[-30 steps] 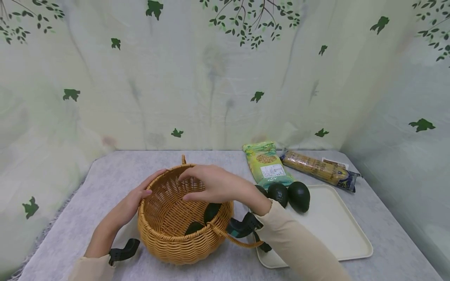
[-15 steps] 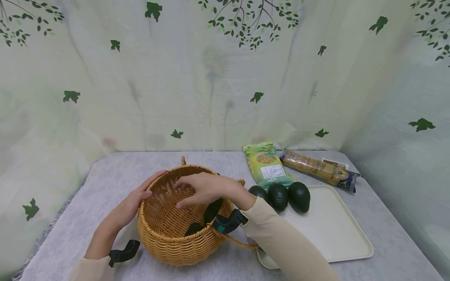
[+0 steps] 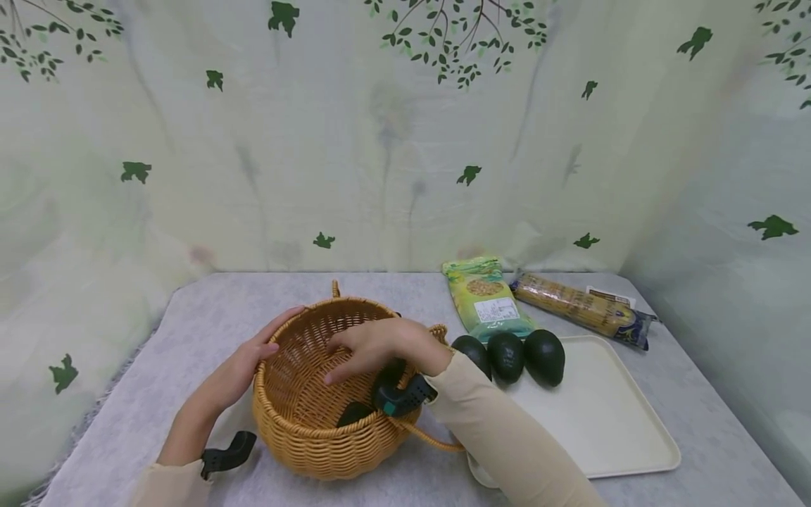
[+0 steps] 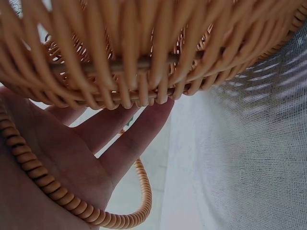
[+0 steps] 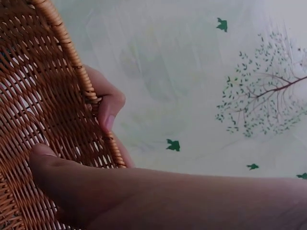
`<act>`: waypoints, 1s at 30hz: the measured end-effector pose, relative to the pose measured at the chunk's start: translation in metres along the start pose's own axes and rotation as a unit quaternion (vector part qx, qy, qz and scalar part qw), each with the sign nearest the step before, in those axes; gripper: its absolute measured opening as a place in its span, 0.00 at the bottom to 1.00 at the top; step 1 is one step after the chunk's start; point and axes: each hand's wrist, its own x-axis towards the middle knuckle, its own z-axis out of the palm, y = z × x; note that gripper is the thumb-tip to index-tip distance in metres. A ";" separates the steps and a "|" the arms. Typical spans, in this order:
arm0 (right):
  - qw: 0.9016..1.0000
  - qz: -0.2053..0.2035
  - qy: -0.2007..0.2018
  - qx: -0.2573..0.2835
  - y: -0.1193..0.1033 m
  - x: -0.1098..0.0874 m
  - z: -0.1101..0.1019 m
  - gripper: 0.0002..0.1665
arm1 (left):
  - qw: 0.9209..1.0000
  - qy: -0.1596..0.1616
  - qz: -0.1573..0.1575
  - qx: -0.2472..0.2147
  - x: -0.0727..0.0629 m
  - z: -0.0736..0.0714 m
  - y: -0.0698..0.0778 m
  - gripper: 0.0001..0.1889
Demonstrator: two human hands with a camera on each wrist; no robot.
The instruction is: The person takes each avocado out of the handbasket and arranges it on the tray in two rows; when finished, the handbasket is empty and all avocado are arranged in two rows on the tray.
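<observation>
A round wicker basket (image 3: pixel 317 451) stands on the cloth-covered table, left of centre. My left hand (image 3: pixel 237 370) grips its left rim, the thumb (image 5: pixel 109 122) over the edge and the fingers (image 4: pixel 136 139) against the outer wall. My right hand (image 3: pixel 380 345) reaches over the opening, thumb and fingers spread apart with nothing seen between them. Inside, at the near right, lie two dark green avocados; one (image 3: pixel 353 413) shows in part, and the other (image 3: pixel 389 372) is mostly behind the right hand and wrist mount. A wicker handle (image 3: pixel 431 440) hangs down toward the tray.
Right of the basket lies a cream tray (image 3: pixel 614 415), with three avocados (image 3: pixel 543 358) along its far left side. Behind it are a green-yellow bag (image 3: pixel 488 303) and a long pack (image 3: pixel 579 306) that looks like pasta. A printed curtain (image 3: pixel 380 141) encloses the table.
My right hand has moved left and then lower into the basket. My left hand keeps its grip on the rim. The avocados and tray stay put; the head view has shifted slightly.
</observation>
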 end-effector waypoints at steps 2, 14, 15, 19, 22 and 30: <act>1.000 -0.014 -0.005 0.000 0.001 0.001 0.001 0.37 | 1.000 0.001 0.003 0.001 0.000 0.000 0.001 0.30; 0.998 -0.048 -0.028 0.022 0.005 0.004 0.004 0.36 | 1.000 0.000 0.003 -0.008 0.000 0.000 0.000 0.31; 0.998 -0.043 -0.033 0.014 0.004 0.003 0.004 0.36 | 1.000 0.000 0.004 -0.008 0.000 0.000 -0.001 0.30; 0.998 -0.037 -0.041 -0.002 0.004 0.002 0.005 0.35 | 1.000 -0.003 0.005 -0.011 0.000 0.002 -0.002 0.30; 0.998 -0.050 -0.037 0.014 0.006 0.002 0.005 0.34 | 1.000 -0.001 0.005 -0.009 0.000 0.002 -0.001 0.30; 0.997 -0.066 -0.028 0.034 0.009 0.003 0.006 0.32 | 1.000 0.001 0.006 -0.005 0.000 0.001 0.000 0.30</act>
